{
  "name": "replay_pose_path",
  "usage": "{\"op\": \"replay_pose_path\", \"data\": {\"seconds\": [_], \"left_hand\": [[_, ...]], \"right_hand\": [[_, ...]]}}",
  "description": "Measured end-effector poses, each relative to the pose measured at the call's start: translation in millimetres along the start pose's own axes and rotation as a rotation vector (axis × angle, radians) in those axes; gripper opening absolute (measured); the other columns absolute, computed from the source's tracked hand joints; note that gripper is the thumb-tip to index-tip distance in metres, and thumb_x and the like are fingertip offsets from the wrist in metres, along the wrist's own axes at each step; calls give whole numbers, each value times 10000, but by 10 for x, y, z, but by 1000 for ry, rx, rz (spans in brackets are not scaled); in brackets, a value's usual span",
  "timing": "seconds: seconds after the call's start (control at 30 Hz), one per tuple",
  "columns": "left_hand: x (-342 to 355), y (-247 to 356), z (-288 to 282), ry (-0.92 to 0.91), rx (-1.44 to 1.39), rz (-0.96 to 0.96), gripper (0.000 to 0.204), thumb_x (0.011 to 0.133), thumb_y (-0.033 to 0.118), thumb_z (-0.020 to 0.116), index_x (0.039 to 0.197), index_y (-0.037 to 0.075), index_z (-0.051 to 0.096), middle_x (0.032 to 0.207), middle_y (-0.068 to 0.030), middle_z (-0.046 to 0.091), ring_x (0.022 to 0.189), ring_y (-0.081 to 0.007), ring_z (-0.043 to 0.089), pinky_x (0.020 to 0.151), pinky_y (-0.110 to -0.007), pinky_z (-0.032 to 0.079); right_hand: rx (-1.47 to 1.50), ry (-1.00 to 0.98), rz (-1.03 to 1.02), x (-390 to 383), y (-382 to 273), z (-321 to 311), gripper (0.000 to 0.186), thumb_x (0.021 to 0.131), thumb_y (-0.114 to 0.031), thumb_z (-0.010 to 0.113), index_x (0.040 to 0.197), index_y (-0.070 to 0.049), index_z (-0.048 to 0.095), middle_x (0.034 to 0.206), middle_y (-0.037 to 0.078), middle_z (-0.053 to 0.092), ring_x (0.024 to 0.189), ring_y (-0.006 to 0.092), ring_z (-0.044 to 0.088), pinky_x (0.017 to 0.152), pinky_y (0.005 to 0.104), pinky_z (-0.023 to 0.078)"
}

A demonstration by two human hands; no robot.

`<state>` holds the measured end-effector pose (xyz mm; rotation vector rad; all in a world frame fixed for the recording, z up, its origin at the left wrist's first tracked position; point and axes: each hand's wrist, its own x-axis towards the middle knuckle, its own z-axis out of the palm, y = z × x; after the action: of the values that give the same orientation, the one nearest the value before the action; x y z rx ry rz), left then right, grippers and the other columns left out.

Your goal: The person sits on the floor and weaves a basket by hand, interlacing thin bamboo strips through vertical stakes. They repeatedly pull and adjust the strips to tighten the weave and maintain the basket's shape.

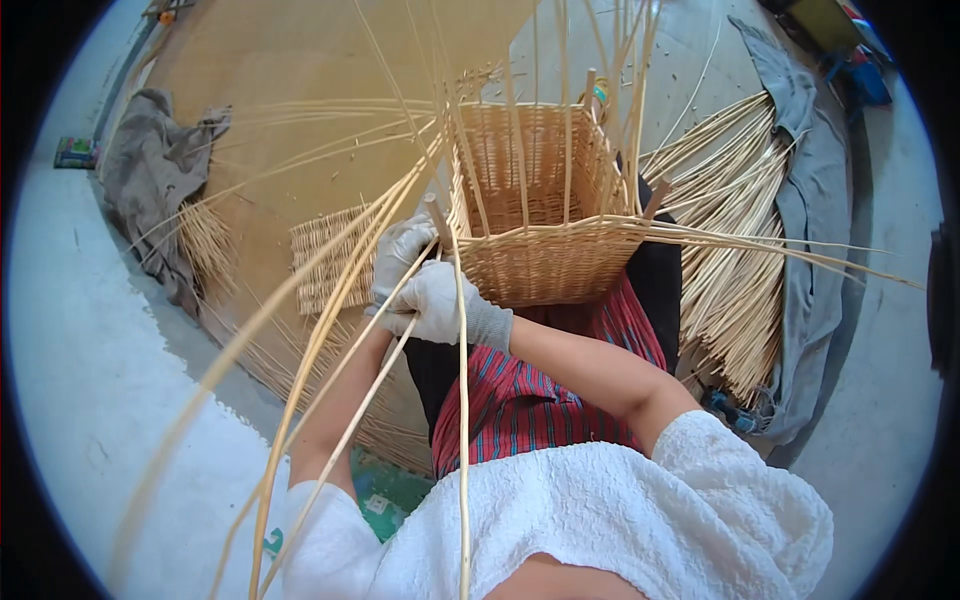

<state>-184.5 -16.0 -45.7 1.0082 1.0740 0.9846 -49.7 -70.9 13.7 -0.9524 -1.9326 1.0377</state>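
Basket (550, 265) — left hand (403, 248) partly behind right hand (436, 300); rods (463, 420) cropped below

Basket (550, 270) before person, over lap. Left grip (402, 255) and right grip (440, 303) at its near left corner, right one nearer body. Woven panel (320, 260) left of basket; farther left, cloth (155, 165) against rod bundle (207, 245). Right of basket, second rod bundle (735, 280) on second cloth (805, 310).

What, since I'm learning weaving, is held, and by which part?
Right hand: wicker strands, gripped beside the near-left corner of the basket. Left hand: cannot tell, partly hidden.
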Motion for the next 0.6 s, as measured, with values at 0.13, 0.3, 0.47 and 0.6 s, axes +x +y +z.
{"op": "replay_pose_path", "data": {"seconds": [0.13,0.3,0.47,0.6], "left_hand": [[-19,211,51,-246,679,298,272,942,185,684,1144,3,685,947,-115,720,796,-224,696,770,-329,593],[-111,-209,-202,-128,421,29,314,835,75,761,1139,46,686,1060,-84,741,960,-173,707,828,-333,576],[-370,335,41,-183,375,240,710,950,165,724,1547,27,365,1498,-195,509,1377,-269,495,1130,-388,427],[-346,212,641,27,272,445,870,930,94,696,1614,65,160,1470,-230,482,1344,-307,504,1097,-428,457]], "right_hand": [[-66,10,-27,-125,163,140,262,805,-332,743,672,-109,712,653,134,659,618,346,651,598,450,510],[-244,-113,-122,-168,167,122,354,824,-423,728,661,-110,698,637,114,625,679,337,650,684,446,515],[-69,-52,-478,-289,-293,-287,378,832,-517,714,768,-143,716,694,105,661,758,336,667,756,433,517],[-125,-237,-487,-656,-391,-215,463,811,-587,679,780,-124,689,666,96,624,696,335,633,759,437,513]]}}
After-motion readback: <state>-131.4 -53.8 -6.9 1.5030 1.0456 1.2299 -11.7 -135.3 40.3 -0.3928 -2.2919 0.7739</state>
